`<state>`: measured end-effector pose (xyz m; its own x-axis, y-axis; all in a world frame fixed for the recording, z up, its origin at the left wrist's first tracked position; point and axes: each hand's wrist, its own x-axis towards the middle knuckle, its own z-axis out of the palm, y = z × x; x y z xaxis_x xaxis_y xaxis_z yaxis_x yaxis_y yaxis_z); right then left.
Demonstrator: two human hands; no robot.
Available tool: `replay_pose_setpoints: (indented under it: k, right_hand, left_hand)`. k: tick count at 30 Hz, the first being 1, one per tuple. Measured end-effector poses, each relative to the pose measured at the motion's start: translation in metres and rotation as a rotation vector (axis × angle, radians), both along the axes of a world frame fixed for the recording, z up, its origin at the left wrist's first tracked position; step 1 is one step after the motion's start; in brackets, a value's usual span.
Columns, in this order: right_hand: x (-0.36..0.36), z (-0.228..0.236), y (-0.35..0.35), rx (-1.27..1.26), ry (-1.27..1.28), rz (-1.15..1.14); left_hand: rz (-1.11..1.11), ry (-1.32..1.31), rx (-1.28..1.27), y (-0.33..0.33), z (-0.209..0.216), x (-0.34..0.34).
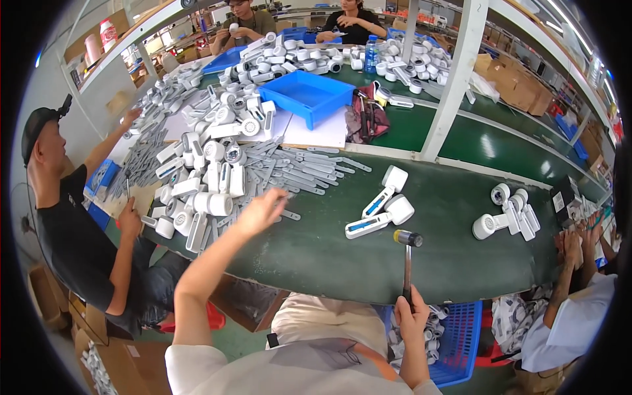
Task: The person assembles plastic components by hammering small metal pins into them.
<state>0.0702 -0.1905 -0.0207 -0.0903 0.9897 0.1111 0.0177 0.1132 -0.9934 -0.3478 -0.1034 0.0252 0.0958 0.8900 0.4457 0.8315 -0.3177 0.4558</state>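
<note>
My right hand [412,308] grips the handle of a small mallet [407,260]. Its head, yellowish on one face and black on the other, is raised over the table's front part. My left hand [262,209] reaches out over the edge of a pile of flat grey strips [299,168], fingers extended and slightly blurred, holding nothing that I can see. One strip lies just beside it. Between my hands, further back, lie two white round-headed housings [399,209] with grey handles and blue inserts. A heap of similar housings [214,178] rises to the left of my left hand.
Several housings [513,214] lie at the right. A blue tray [308,93], a dark red bag [366,115] and a white post [454,79] stand behind. Below the table edge is a blue basket [464,345] of parts. Co-workers sit left, right and opposite.
</note>
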Motion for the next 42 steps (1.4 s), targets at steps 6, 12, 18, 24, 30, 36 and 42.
replay_pose_setpoints:
  k: [6, 12, 18, 24, 30, 36, 42]
  right_hand:
    - [0.000, 0.008, -0.001, -0.086, 0.080, -0.036]
    - [0.008, 0.008, -0.004, -0.055, 0.089, -0.043]
    - [0.002, 0.012, -0.007, -0.102, 0.123, -0.034]
    - [0.003, 0.000, -0.010, -0.008, 0.055, 0.028]
    - [0.002, 0.009, -0.016, -0.059, -0.032, 0.034]
    - [0.006, 0.009, -0.021, -0.010, -0.011, 0.048]
    - [0.009, 0.012, -0.024, -0.022, -0.040, 0.014]
  left_hand:
    - [-0.045, -0.316, -0.276, 0.014, 0.006, 0.136]
    - [-0.022, -0.321, -0.207, 0.020, -0.029, 0.152]
    - [-0.087, -0.246, -0.160, 0.012, -0.029, 0.144]
    - [-0.136, -0.262, -0.184, -0.031, -0.028, 0.123]
    - [-0.067, -0.160, -0.204, -0.050, -0.010, 0.119]
    - [0.000, -0.141, 0.026, -0.053, 0.002, 0.144]
    - [0.023, -0.182, 0.141, -0.041, 0.003, 0.176]
